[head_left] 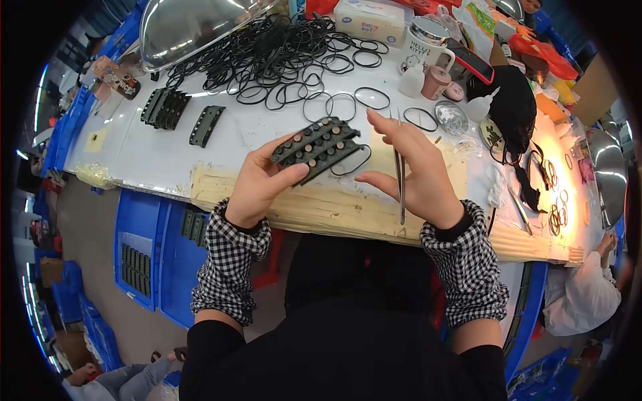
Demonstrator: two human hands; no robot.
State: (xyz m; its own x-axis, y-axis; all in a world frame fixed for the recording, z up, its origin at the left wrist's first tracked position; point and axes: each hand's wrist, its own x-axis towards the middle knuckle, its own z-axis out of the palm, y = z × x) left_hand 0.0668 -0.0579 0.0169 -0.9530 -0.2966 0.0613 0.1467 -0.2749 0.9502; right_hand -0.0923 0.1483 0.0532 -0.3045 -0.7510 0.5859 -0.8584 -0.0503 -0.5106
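My left hand [261, 177] grips a dark green ridged plastic strip piece [317, 150], tilted over the table's front. Rows of small round studs, some black and some copper-coloured, cover its upper face. A thin black rubber ring [362, 167] loops out from its right end. Just right of it is my right hand [421, 170], its thumb and forefinger spread apart. Steel tweezers [400, 177] run upright along its palm and seem held there by the other fingers, which are partly hidden. Similar green pieces [164, 108] and a single one [206, 125] lie at the left.
A large heap of black rubber rings [261, 53] covers the far middle. Beyond stand a metal dome [194, 33], a tissue pack [373, 21] and a lidded mug [425, 47]. A black bag [505, 107] lies right. Blue bins [137, 234] sit below left; a person's sleeve [582, 294] shows right.
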